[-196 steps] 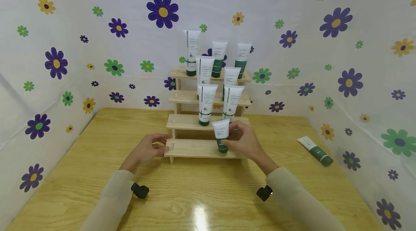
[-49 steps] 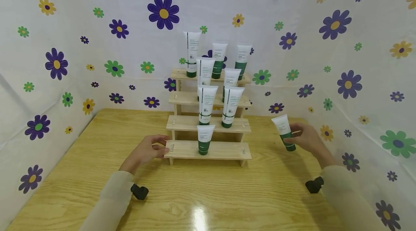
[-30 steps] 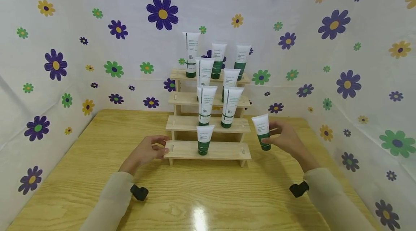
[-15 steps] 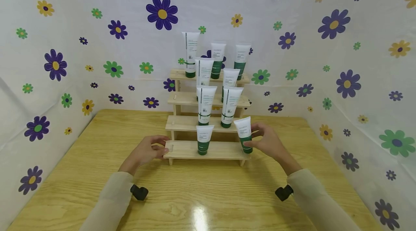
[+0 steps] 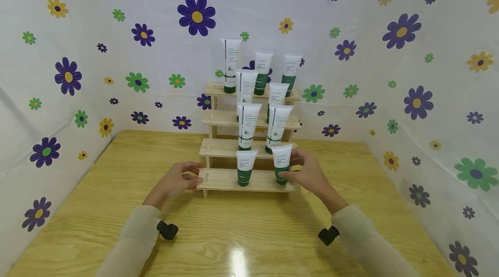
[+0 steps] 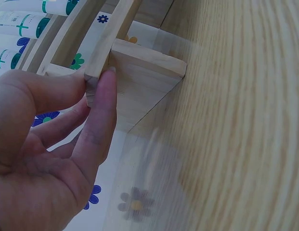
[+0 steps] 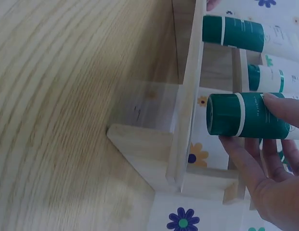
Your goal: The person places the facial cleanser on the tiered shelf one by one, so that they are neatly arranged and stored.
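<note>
A four-step wooden display rack [image 5: 220,177] stands on the table. My left hand [image 5: 175,181] pinches the left end of its lowest board; in the left wrist view thumb and index finger [image 6: 101,110] grip the board's end. My right hand [image 5: 309,175] holds a small white-and-green squeeze tube [image 5: 281,160], cap down, over the right part of the lowest step. The right wrist view shows a narrow gap between this tube's green cap [image 7: 224,114] and the board. A matching tube [image 5: 245,166] stands upright near the middle of that step.
Taller white tubes [image 5: 249,125] stand on the second step, with more tubes [image 5: 277,95] on the third and several on the top one [image 5: 263,69]. Flower-printed sheeting [image 5: 156,52] encloses the wood-grain table [image 5: 241,233] at the back and sides.
The first small tube was released on the lowest step. The tube that lay at the right was picked up and carried left over that step. The left hand has stayed put.
</note>
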`<state>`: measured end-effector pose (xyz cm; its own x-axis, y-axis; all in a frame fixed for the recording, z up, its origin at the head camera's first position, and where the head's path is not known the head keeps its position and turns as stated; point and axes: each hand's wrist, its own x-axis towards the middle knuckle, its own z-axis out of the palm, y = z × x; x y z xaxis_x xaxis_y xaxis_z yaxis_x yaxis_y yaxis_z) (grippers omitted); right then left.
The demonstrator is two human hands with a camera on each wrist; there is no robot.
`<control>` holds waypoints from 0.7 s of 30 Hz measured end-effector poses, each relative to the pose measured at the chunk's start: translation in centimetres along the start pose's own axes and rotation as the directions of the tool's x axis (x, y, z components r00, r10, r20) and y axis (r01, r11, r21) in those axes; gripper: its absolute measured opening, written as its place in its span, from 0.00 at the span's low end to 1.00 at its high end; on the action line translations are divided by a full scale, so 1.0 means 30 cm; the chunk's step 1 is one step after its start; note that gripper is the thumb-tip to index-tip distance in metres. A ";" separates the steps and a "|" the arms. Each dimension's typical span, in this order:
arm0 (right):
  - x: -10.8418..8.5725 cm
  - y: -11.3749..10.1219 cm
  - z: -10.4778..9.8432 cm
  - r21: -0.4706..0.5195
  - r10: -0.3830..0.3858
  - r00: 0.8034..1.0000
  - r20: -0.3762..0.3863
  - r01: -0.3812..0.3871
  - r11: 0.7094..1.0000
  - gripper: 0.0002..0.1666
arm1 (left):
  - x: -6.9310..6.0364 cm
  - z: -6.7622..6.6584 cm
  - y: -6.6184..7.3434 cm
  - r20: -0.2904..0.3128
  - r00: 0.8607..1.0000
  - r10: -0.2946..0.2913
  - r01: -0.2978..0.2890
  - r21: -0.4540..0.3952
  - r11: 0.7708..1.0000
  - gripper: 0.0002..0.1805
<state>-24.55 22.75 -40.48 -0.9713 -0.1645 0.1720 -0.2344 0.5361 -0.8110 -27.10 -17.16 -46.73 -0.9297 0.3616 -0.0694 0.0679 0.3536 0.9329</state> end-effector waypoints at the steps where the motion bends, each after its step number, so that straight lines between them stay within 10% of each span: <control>1: -0.001 -0.004 0.005 0.003 0.000 1.000 0.001 0.000 1.000 0.29 | 0.001 0.000 0.000 0.000 1.000 0.000 0.000 0.002 1.000 0.28; 21: -0.008 -0.015 0.104 0.031 -0.007 0.999 -0.054 0.008 0.999 0.31 | 0.004 -0.002 -0.001 0.004 1.000 0.001 -0.001 0.004 1.000 0.28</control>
<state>-24.07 19.96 -41.90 -0.9705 -0.1235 0.2073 -0.2413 0.5089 -0.8263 -27.23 -17.17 -46.74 -0.9282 0.3654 -0.0702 0.0700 0.3567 0.9316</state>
